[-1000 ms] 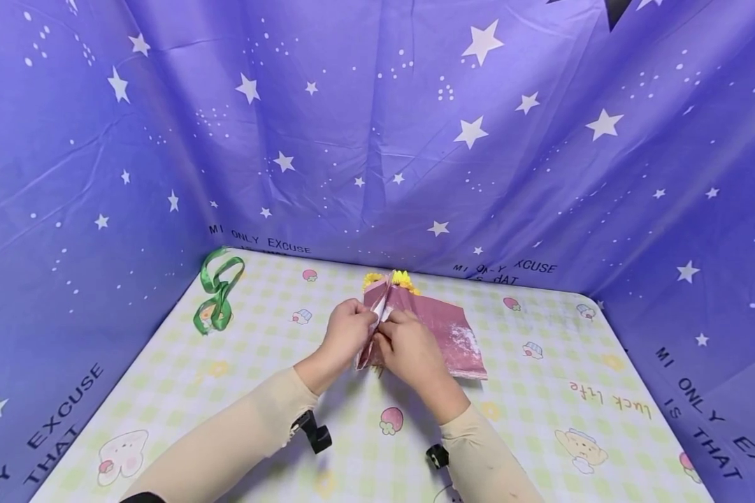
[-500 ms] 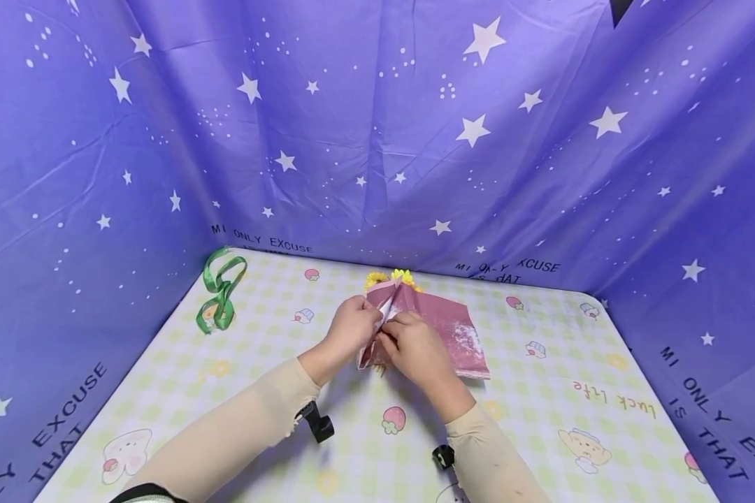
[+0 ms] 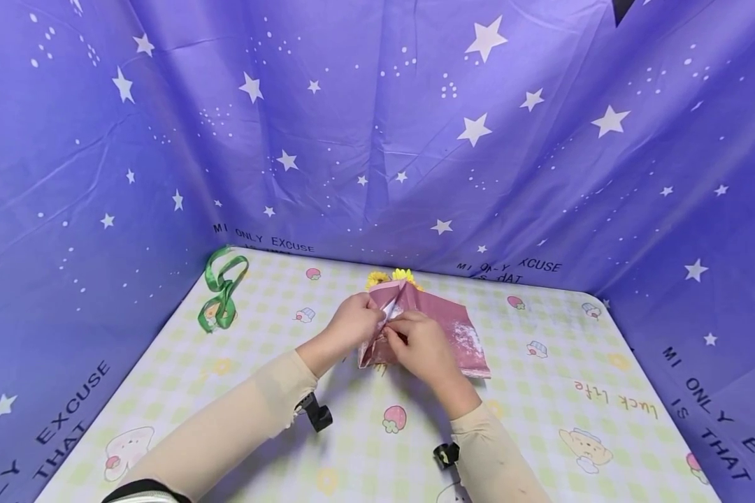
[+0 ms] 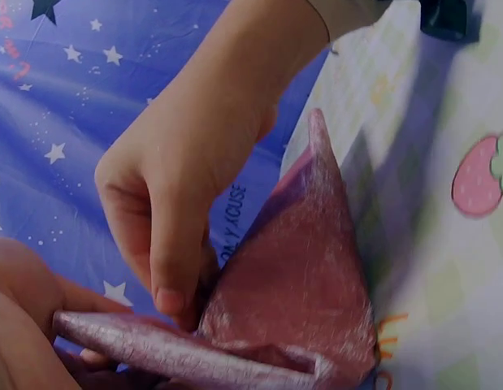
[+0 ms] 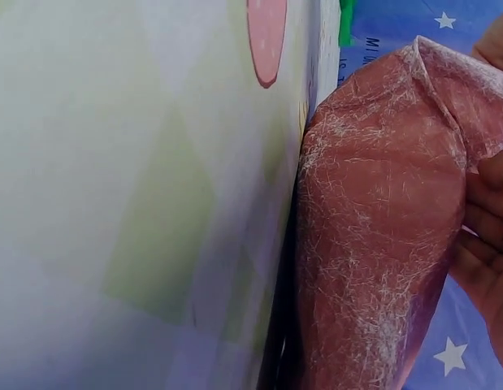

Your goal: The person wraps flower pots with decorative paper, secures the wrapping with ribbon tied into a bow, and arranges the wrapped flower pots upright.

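A sheet of pink wrapping paper [image 3: 448, 328] with worn white patches stands folded around the middle of the table. Yellow flowers [image 3: 403, 275] peek out behind its far edge; their stems are hidden. My left hand [image 3: 356, 321] pinches the paper's gathered fold between thumb and fingers, seen close up in the left wrist view, where the wrapping paper [image 4: 292, 284] spreads beneath it. Opposite, my right hand [image 3: 423, 348] pinches the same fold, its fingertips right beside the left ones. In the right wrist view the wrapping paper [image 5: 373, 211] bulges outward, with fingers at its right edge.
A looped green ribbon [image 3: 220, 297] lies at the table's back left corner. The tablecloth [image 3: 528, 447] is checked with printed strawberries and cupcakes. Purple star-patterned curtains [image 3: 365, 126] enclose the table at the back and sides.
My right fingers have straightened a little and shifted slightly at the fold. The paper's top flap leans further right, while both hands stay at nearly the same spot.
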`<action>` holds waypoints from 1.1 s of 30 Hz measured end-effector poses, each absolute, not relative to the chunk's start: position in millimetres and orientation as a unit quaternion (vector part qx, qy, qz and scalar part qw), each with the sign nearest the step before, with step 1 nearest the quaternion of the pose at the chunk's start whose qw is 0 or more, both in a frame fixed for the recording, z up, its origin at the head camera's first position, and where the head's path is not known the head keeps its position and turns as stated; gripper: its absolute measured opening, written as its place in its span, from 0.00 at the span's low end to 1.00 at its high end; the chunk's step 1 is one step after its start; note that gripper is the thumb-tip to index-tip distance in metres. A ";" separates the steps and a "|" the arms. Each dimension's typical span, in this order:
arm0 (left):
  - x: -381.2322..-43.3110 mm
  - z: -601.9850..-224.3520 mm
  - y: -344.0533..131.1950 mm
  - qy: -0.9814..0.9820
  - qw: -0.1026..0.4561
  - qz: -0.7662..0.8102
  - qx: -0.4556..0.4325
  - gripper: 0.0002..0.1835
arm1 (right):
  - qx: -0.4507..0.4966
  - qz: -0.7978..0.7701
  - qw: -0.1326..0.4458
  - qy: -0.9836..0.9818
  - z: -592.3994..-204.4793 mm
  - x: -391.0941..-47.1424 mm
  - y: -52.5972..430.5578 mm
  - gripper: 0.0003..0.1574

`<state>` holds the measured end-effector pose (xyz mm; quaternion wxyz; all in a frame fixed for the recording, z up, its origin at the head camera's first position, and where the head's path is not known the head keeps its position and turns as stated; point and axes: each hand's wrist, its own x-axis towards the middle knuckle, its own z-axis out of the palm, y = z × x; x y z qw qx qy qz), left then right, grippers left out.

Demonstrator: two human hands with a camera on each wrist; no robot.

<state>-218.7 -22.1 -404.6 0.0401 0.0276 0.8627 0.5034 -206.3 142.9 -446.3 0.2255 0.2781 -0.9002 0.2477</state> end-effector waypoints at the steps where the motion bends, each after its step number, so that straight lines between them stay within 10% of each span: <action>1: -220.0 -404.6 -23.1 0.867 0.043 0.495 0.032 0.10 | 0.277 0.258 0.226 -0.898 -446.5 -206.6 143.6 0.04; 13: -245.2 -417.9 -46.3 0.812 0.136 0.552 0.135 0.11 | 0.250 0.307 0.225 -0.890 -450.4 -212.8 150.8 0.05; 19: -253.7 -422.1 -53.7 0.834 0.138 0.497 0.198 0.29 | 0.239 0.330 0.215 -0.888 -450.5 -212.4 152.2 0.05; 33: -260.3 -420.6 -48.0 0.897 0.022 0.304 0.319 0.09 | 0.234 0.372 0.192 -0.878 -452.1 -215.0 160.2 0.03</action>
